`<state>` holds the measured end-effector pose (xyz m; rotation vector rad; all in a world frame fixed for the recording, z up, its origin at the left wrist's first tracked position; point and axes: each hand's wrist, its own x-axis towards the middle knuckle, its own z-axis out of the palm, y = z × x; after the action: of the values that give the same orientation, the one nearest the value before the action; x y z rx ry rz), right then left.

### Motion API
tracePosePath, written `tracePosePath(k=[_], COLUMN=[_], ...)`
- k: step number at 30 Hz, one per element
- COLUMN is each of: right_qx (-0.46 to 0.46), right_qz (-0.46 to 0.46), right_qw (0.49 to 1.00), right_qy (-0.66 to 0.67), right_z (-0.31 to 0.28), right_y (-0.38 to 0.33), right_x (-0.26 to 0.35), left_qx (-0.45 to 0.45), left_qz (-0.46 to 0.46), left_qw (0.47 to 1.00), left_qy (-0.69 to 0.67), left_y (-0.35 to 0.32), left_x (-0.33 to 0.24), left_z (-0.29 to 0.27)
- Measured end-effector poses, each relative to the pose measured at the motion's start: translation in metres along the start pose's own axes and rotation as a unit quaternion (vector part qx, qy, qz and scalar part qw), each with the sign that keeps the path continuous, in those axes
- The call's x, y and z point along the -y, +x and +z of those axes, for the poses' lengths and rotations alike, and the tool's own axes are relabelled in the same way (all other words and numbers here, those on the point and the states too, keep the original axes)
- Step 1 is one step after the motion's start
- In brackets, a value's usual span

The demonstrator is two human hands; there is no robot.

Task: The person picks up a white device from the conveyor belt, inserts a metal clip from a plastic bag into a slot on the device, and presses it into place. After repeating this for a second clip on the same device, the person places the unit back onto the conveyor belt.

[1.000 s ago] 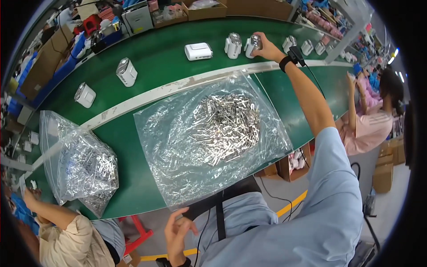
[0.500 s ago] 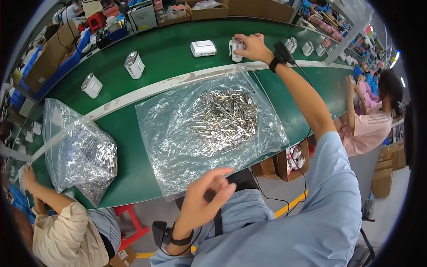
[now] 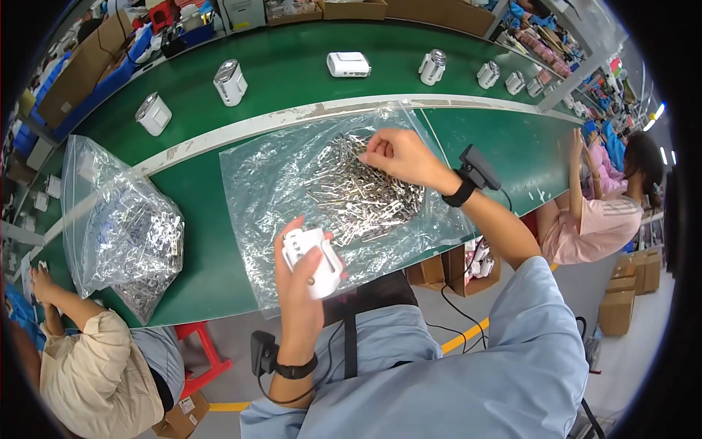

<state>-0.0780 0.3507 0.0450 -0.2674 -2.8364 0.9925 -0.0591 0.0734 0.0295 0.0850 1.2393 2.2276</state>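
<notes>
My left hand [image 3: 298, 293] grips a small white plastic device [image 3: 316, 260] in front of my chest, near the table's front edge. My right hand [image 3: 398, 156] reaches into a pile of small metal parts [image 3: 358, 194] lying on an open clear plastic bag [image 3: 270, 183]. Its fingertips pinch at the top of the pile; whether a part sits between them is too small to tell. A black wrist-worn unit [image 3: 475, 170] sits on my right wrist, and another [image 3: 265, 353] on my left.
Several white devices [image 3: 230, 82] stand on the green conveyor belt [image 3: 292, 66] beyond a white rail. A second clear bag of metal parts [image 3: 131, 234] lies at left, by a person in beige [image 3: 95, 373]. A person in pink [image 3: 585, 219] sits at right. Boxes line the far side.
My right hand came back from the far conveyor to the pile of metal parts. My left hand rose from my lap to the table edge, now holding the white device.
</notes>
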Motion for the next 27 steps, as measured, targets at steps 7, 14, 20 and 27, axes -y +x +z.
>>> tracePosePath(k=[7,14,20,27], right_qx=[-0.018,-0.041,0.271,0.257], right_qz=[-0.032,0.002,0.157,0.119], right_qw=[0.999,0.995,0.847,0.863], right_qy=[-0.030,0.096,0.429,0.419], right_z=[0.022,0.011,0.011,0.031], right_y=[0.005,-0.012,-0.071,-0.084], right_x=[-0.015,0.009,0.110,0.107], left_qx=[-0.030,-0.047,-0.085,-0.067], left_qz=[-0.029,-0.019,0.018,0.055], left_qw=[0.999,0.999,0.995,0.987], left_qy=[0.005,0.004,0.051,0.137], left_y=[-0.013,-0.005,0.000,-0.007], left_x=[-0.001,0.000,-0.002,-0.004], left_z=[-0.018,-0.015,-0.008,-0.003])
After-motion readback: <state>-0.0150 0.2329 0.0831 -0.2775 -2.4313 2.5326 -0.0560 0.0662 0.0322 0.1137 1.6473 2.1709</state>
